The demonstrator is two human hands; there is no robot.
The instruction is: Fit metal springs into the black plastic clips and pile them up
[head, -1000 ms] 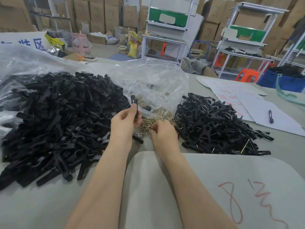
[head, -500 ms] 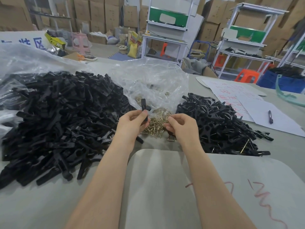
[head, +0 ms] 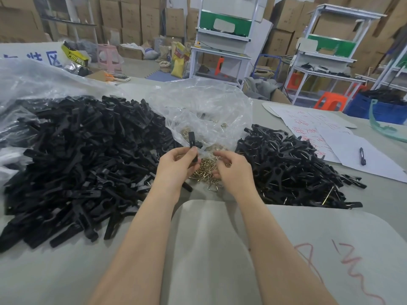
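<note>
At the counter's far left edge, a white sheet (head: 26, 51) carries large blue Chinese characters; only the last, 区, reads clearly. Beside it, a yellow and black bag (head: 74, 55) bears lettering too small to make out. On the grey mat (head: 220, 249) at the near edge, red handwriting (head: 306, 258) looks like an 8, then 12 and a squiggle. White papers (head: 352, 155) by the right edge hold red handwritten Chinese, not legible.
</note>
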